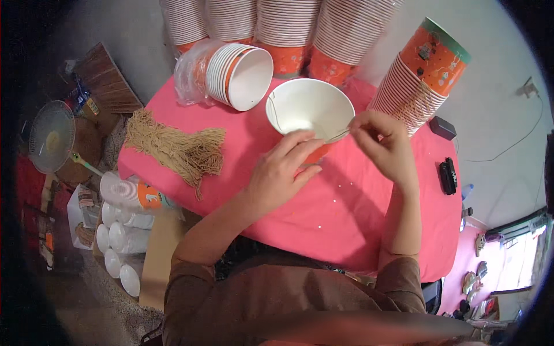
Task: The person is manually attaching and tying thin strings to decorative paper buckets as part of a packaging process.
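On the pink counter (360,233) sat a paper bucket (309,101), white inside, orange outside. The left hand (281,168) lay half-open against its near side, hold unclear; the right hand (388,151) pinched a thin cord (338,135) at the rim.

On the counter (352,242), a bucket (311,98) sits between a sideways stack of buckets (245,78) at left and another stack (430,57) at right. A bundle of cords (179,149) lies nearer left, a box (442,128) and a case (448,177) farther right; more stacks (288,23) line the back.
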A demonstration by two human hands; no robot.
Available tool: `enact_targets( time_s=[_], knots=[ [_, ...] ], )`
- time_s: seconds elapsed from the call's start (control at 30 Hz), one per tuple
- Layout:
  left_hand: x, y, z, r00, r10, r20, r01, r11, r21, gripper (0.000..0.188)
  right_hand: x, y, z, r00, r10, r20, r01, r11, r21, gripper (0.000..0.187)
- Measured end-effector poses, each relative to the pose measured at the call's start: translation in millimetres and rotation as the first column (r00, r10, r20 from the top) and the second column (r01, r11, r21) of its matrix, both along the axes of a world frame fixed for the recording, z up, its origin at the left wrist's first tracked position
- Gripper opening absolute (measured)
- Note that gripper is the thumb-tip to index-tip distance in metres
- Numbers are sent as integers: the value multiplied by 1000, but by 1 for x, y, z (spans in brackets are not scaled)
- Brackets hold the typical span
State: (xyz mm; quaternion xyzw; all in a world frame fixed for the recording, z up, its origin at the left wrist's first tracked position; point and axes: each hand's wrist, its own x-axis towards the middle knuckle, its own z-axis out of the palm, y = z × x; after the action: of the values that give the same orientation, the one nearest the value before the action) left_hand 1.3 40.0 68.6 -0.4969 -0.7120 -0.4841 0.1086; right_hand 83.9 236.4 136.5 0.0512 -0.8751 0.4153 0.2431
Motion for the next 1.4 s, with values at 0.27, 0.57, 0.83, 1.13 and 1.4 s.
enact_targets(
  time_s=[0.27, 0.57, 0.83, 1.13, 1.4],
  knots=[
    [-55, -25, 3, 995, 103, -19, -102, 994, 29, 19, -12, 20, -10, 987, 29, -155, -19, 998, 67, 3],
    [-29, -7, -4, 988, 52, -145, -49, 999, 22, 20, -27, 10, -29, 983, 181, -3, -179, 974, 142, 3],
    [-26, -11, -19, 873, 2, -488, 14, 1000, 28, 22, -10, -5, -14, 960, 249, 127, -277, 909, 312, 7],
    [-24, -21, -20, 738, 33, -674, 5, 999, 54, 29, -1, -16, -12, 970, 211, 118, -242, 850, 468, 9],
    [-22, -23, -19, 732, 39, -680, 2, 998, 60, 30, 0, -18, -7, 971, 188, 149, -236, 852, 467, 13]
  ],
)
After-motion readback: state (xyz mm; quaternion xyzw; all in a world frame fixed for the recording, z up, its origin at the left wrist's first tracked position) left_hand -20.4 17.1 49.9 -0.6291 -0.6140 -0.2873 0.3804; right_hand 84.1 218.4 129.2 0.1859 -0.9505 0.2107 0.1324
